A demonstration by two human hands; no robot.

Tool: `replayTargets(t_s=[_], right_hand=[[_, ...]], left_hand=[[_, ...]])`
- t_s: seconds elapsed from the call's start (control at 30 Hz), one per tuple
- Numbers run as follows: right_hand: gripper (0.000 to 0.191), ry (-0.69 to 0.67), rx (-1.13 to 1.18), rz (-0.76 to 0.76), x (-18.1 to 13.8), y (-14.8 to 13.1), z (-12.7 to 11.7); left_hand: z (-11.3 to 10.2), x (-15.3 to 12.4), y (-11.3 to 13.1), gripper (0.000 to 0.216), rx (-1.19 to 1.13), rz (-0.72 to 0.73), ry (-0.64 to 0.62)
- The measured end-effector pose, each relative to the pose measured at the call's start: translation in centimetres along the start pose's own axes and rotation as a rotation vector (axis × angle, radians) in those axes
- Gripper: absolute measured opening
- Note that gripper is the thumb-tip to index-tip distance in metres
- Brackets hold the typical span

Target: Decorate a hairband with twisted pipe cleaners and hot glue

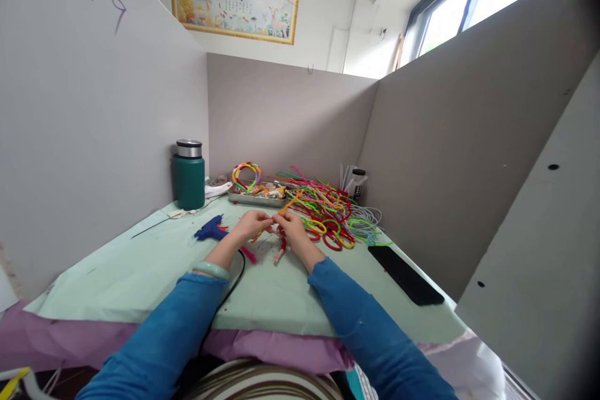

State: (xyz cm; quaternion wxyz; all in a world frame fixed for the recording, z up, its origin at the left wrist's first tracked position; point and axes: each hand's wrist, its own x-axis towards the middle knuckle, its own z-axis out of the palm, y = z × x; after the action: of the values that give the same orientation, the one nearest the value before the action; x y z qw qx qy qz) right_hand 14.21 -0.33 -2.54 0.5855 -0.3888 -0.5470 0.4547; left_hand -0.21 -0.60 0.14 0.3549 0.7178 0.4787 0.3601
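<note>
**A:** Where are the hands?

**B:** They meet over the middle of the pale green paper-covered counter (140, 275). The left hand (254, 225) and right hand (291, 229) are both curled nearly closed, fingertips pinching a thin orange fuzzy pipe cleaner (293, 202).

**A:** How does it lie?

**B:** It runs through both pinches. One end pokes out under the left hand toward 7 o'clock, and the other rises past the right hand toward 1 o'clock.

**A:** And round about?

**B:** A heap of bright mixed-colour pipe cleaners (328, 212) lies just at 2 o'clock of the right hand. A blue plastic glue gun (210, 230) lies near the left hand at 9 o'clock. Short red-and-pink twisted pieces (281, 249) lie on the counter at 6 o'clock, just below the hands.
</note>
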Motion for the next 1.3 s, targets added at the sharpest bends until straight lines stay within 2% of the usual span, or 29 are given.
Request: replayTargets(t_s=[0.17, 0.47, 0.7, 0.83, 0.9, 0.93, 1.0, 1.07, 1.13, 1.2, 1.3], right_hand=[[0.027, 0.033, -0.009, -0.018, 0.2, 0.1, -0.1], [0.027, 0.037, -0.022, -0.060, 0.4, 0.3, -0.5], [0.028, 0.044, -0.104, -0.056, 0.4, 0.5, -0.2], [0.033, 0.038, -0.204, -0.055, 1.3, 0.1, -1.8], [0.039, 0.159, -0.341, -0.069, 1.9, -0.3, -3.6], [0.040, 0.250, -0.462, -0.079, 2.1, -0.6, -4.7], [0.032, 0.339, -0.801, -0.087, 2.2, -1.0, -6.6], [0.018, 0.292, -1.114, 0.021, 2.1, -1.3, -7.9], [0.021, 0.178, -1.338, 0.103, 1.8, -1.3, -8.4], [0.030, 0.094, -1.476, 0.112, 1.6, -1.2, -8.2], [0.036, 0.048, -1.560, 0.086, 1.5, -0.9, -7.8]], left_hand=[[0.1, 0.0, 0.0, 0.031, -0.031, 0.028, 0.002], [0.2, -0.3, 0.6, 0.036, -0.076, 0.012, -0.015], [0.2, -0.1, 0.2, 0.031, 0.038, 0.050, 0.014], [0.0, 0.5, -0.5, 0.027, 0.065, -0.004, 0.083], [-0.1, 0.8, -0.8, 0.025, 0.030, -0.079, 0.145], [-0.2, 0.9, -1.0, 0.024, 0.001, -0.106, 0.168], [-0.3, 1.0, -1.1, 0.021, -0.073, -0.130, 0.194], [-0.3, 1.0, -1.1, 0.019, -0.144, -0.139, 0.203], [-0.2, 0.9, -1.0, 0.018, -0.197, -0.163, 0.201], [-0.2, 0.9, -0.9, 0.019, -0.231, -0.191, 0.199], [-0.3, 0.7, -0.7, 0.022, -0.258, -0.207, 0.206]])
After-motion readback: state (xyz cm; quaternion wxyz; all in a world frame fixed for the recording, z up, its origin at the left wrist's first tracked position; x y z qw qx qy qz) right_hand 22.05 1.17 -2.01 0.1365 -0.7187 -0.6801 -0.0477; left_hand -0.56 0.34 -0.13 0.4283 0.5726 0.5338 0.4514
